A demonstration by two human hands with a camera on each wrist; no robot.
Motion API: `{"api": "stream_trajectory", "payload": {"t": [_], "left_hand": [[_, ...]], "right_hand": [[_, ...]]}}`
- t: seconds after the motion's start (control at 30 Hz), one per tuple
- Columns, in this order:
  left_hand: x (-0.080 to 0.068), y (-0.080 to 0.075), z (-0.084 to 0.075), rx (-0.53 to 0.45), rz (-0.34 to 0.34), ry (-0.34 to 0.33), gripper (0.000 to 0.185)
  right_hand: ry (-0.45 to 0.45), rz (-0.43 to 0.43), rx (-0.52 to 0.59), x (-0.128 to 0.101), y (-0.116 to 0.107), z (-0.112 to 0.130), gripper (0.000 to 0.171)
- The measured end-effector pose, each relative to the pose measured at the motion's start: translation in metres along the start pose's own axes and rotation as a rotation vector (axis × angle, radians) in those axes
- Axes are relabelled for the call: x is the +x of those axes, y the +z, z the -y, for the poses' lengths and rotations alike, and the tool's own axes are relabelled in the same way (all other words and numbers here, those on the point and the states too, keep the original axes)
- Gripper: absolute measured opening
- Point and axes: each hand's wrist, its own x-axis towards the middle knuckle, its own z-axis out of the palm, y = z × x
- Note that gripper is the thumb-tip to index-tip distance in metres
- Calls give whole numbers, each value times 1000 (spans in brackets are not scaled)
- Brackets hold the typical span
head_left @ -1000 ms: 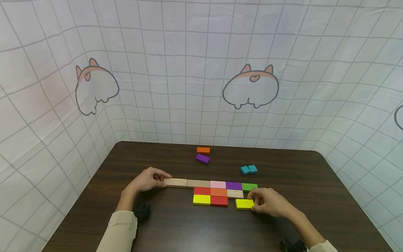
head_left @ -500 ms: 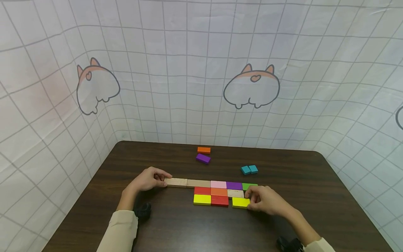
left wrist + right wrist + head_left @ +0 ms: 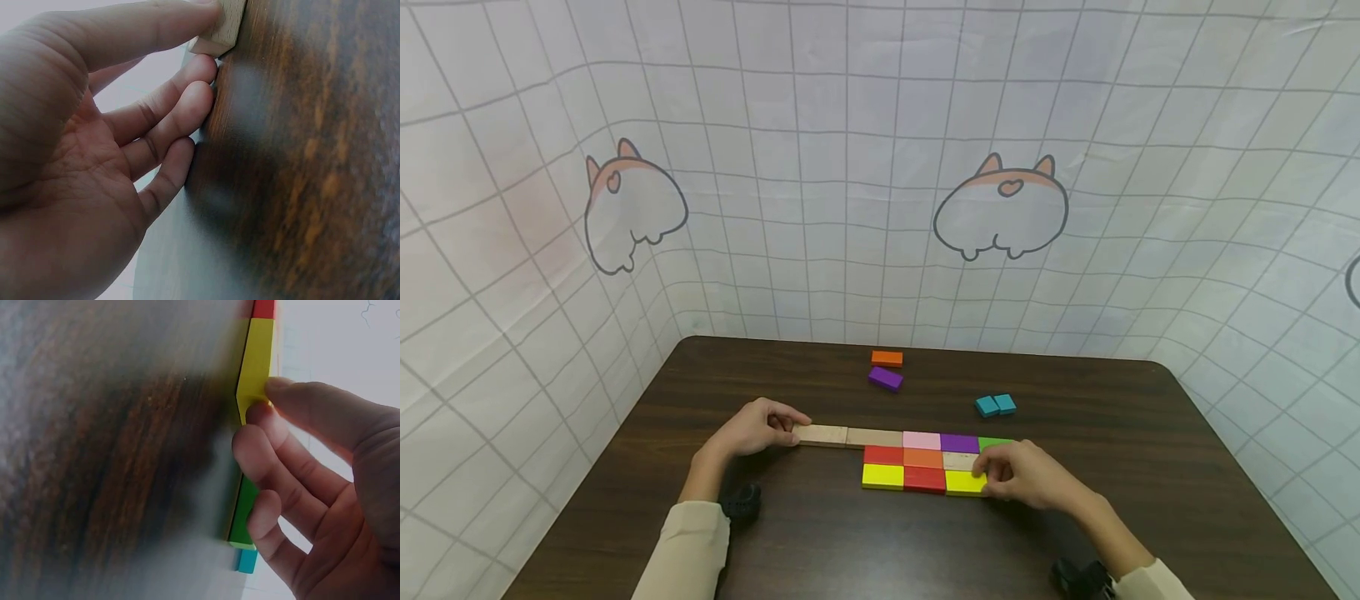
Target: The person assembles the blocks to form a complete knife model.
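- Lower centre: our right hand [image 3: 1028, 477], fingers [image 3: 294, 453] nearly closed, pinches the right yellow block [image 3: 962, 482].
- We're seemingly seating it beside the lower red block [image 3: 924, 480]; next calls for careful release.
- Left of centre: our left hand [image 3: 751, 430] pinches the left wood block [image 3: 823, 435].

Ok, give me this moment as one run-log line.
left hand: grips leftmost bare-wood block | right hand: grips right yellow block, beside front red block | loose farther back: orange block, purple block, two teal blocks

Head view: backdrop [image 3: 868, 275] evenly bright, wide-angle stretch toward edges, soft glare on tabletop [image 3: 865, 546]. Wrist views: dimmer, hazy, nearest tabletop blurred, backdrop washed out.
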Motion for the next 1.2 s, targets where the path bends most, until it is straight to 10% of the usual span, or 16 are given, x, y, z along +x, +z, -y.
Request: {"api": "stream_trajectory", "payload": {"t": [1.2], "left_hand": [[1,0,2,9,-4,17,24]], "right_hand": [[-54,84,31,21,-21,6,19]]}}
